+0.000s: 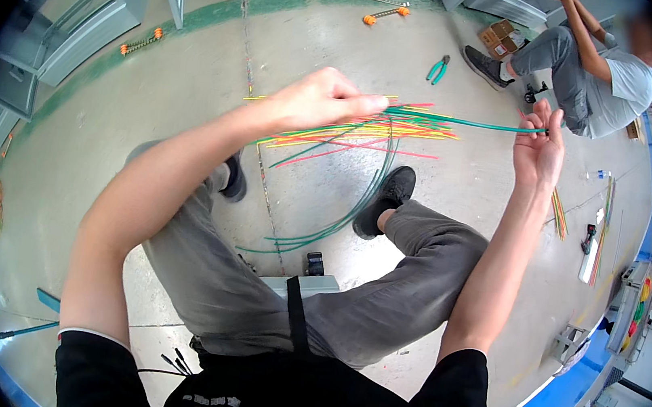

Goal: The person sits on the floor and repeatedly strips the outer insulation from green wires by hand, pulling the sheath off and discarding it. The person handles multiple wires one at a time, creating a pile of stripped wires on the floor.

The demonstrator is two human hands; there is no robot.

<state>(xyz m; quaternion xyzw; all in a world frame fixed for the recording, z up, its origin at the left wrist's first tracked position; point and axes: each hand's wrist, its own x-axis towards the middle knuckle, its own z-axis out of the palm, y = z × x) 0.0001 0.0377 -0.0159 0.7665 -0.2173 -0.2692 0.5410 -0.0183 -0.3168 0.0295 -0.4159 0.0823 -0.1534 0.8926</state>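
Running btwn L grip (323, 104) & R grip (539, 151), green wires (466, 122) pinched in both.

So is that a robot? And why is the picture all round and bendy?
No robot: these are a person's own bare left hand and right hand. The one picture comes from a wide fisheye camera on the person's head, looking down, so straight edges bend. The fingers of both hands hold slender green wires, stretched between them. Beneath, a pile of thin red, yellow and green wires lies on the smooth grey floor. Farther off are green-handled metal pliers, and another person in a light T-shirt sits nearby.
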